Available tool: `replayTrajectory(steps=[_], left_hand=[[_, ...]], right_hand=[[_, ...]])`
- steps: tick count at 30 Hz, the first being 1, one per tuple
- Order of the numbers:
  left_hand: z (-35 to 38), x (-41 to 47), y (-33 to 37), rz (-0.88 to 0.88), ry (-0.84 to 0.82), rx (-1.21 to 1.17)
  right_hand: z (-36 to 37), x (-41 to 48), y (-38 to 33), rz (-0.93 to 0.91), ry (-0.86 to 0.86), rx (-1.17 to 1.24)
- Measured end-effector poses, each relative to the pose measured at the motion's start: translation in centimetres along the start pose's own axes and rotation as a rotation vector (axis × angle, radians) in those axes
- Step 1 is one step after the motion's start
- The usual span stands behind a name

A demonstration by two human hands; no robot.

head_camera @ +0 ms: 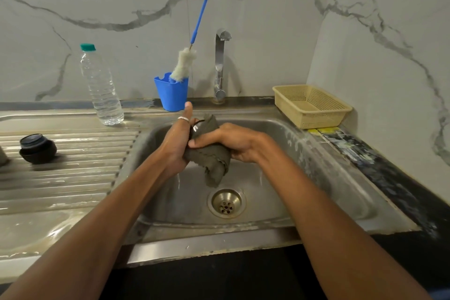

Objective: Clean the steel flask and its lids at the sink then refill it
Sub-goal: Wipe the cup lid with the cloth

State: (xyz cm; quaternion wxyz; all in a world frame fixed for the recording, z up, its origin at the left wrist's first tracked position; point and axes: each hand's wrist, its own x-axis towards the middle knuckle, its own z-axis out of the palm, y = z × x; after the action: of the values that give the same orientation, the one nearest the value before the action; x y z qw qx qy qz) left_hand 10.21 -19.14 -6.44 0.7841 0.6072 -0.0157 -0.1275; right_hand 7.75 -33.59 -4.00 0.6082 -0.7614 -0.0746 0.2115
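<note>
Over the steel sink (304, 177) both my hands work a grey-brown cloth (214, 165). My left hand (176, 143) holds something small and dark wrapped in the cloth, thumb pointing up; only a dark edge (196, 126) shows, so I cannot tell what it is. My right hand (233, 143) grips the cloth from the right and presses it against that object. A loose end of cloth hangs toward the drain (226, 203). A dark lid (37, 147) sits upside down on the ribbed drainboard at the left. The flask body is not plainly in view.
A clear water bottle (102, 87) with a green cap stands behind the drainboard. A blue cup (171, 92) holds a bottle brush (192, 41) beside the tap (220, 65). A beige plastic basket (311, 104) sits at the back right corner. Marble walls close in behind and right.
</note>
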Motion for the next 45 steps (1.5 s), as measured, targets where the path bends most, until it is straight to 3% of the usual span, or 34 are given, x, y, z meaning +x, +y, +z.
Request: replayTrajectory(steps=[6, 12, 17, 21, 24, 27, 29, 31, 37, 45], left_hand=[[0.3, -0.4, 0.6, 0.078, 0.046, -0.184], [0.4, -0.7, 0.8, 0.166, 0.076, -0.115], [1.9, -1.6, 0.2, 0.191, 0.088, 0.010], [2.2, -1.7, 0.1, 0.188, 0.152, 0.025], [2.2, -2.0, 0.2, 0.226, 0.130, 0.119], [2.1, -2.4, 0.2, 0.273, 0.073, 0.237], [2.2, -2.4, 0.2, 0.251, 0.069, 0.215], [2.4, -2.3, 0.3, 0.212, 0.073, 0.124], [2.5, -1.9, 1.0, 0.228, 0.069, -0.112], [1.1, -1.7, 1.3, 0.262, 0.071, -0.010]], right_hand=[[-1.3, -0.4, 1.5, -0.130, -0.007, 0.397], [0.0, 0.9, 0.9, -0.130, 0.156, 0.542], [2.7, 2.9, 0.6, -0.121, 0.456, 0.346], [3.9, 2.6, 0.9, -0.231, 0.642, 0.066], [4.0, 2.5, 0.8, -0.247, 0.747, 0.025], [2.6, 2.1, 0.1, -0.059, 0.625, 0.203], [1.5, 1.5, -0.1, 0.040, 0.428, 0.291], [0.9, 0.9, 0.1, 0.045, 0.336, 0.355], [1.3, 0.1, 0.8, -0.071, 0.273, 0.467], [1.8, 1.4, 0.3, -0.037, 0.268, 0.439]])
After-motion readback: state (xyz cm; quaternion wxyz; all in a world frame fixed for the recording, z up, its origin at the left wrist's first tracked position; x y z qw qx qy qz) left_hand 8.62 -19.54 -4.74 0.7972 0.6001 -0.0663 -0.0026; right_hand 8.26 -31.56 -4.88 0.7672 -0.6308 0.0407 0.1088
